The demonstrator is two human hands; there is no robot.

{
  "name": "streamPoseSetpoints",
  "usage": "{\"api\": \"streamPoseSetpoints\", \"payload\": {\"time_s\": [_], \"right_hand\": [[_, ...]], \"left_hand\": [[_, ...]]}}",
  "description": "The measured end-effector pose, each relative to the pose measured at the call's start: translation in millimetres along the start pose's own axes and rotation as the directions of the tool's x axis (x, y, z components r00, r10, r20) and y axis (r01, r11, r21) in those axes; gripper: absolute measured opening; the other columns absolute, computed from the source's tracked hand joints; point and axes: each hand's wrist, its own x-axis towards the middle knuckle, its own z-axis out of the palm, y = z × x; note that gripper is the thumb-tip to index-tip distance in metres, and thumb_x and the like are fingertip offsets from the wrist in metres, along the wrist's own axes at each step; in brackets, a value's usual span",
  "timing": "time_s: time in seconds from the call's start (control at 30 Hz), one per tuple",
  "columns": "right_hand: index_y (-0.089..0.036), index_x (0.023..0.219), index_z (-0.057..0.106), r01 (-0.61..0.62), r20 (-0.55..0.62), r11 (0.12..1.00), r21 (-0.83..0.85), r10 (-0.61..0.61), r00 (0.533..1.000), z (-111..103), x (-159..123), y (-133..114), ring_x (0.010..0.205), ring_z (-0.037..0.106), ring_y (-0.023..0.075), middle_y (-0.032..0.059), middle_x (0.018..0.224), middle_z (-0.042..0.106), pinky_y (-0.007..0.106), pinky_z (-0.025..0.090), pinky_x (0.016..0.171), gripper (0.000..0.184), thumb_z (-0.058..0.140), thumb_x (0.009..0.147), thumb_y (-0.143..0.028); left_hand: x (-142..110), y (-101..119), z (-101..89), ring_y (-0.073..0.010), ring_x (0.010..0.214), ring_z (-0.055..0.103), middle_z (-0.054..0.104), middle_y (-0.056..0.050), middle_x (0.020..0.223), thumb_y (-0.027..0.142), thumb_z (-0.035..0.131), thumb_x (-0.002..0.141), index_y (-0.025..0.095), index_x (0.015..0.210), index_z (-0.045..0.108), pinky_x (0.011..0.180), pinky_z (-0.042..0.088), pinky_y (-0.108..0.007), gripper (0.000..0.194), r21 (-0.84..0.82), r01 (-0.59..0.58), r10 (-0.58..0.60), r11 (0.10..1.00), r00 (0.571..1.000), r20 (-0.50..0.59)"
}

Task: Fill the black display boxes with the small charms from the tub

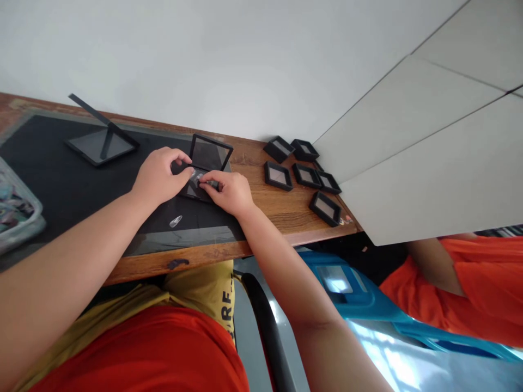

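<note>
A small black hinged display frame [211,153] stands open on the dark mat, its lid raised toward the wall and its lower half flat under my hands. My left hand [161,177] is at its left side. The thumb rests at the edge of a clear piece with whitish marks [195,176] in the lower half, and the index finger is a little apart from the thumb. My right hand [232,191] pinches thumb and index finger together over the same half; what is between them is too small to tell. A clear, pointed oval piece [175,221] lies nearer me.
A larger black frame [102,147] stands open at the back left. A clear plastic tub [30,223] of small mixed pieces sits at the left edge. Several black frames [278,176] lie on the wood at right, by a white partition [408,163]. Another person's orange sleeve [482,277] shows beyond.
</note>
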Motion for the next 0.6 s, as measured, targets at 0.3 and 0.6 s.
{"api": "streamPoseSetpoints", "payload": {"time_s": [0.3, 0.6], "right_hand": [[-0.025, 0.112, 0.081, -0.090, -0.123, 0.992, 0.092, 0.101, 0.987, 2.5, 0.5, 7.6, 0.063, 0.059, 0.0141, -0.0031, 0.069, 0.067, 0.028, 0.043, 0.067, 0.023, 0.077, 0.093, -0.038], [-0.021, 0.101, 0.079, -0.143, -0.148, 0.935, 0.323, 0.199, 0.969, -0.6, -3.5, 27.0, 0.055, 0.048, 0.0095, 0.0025, 0.095, 0.079, 0.029, 0.042, 0.058, 0.026, 0.082, 0.082, -0.038]], "left_hand": [[-2.2, -0.1, 0.4, -0.0285, 0.096, 0.066, 0.071, -0.009, 0.098, 0.030, 0.064, 0.082, 0.018, 0.104, 0.078, 0.092, 0.054, -0.043, 0.028, -0.021, 0.008, -0.007, 1.000, 0.999, 0.035], [-1.8, 1.8, -9.4, -0.0357, 0.117, 0.066, 0.073, -0.015, 0.120, 0.026, 0.062, 0.084, 0.012, 0.130, 0.070, 0.105, 0.054, -0.047, 0.049, 0.160, 0.088, -0.122, 0.983, 0.969, 0.215]]}}
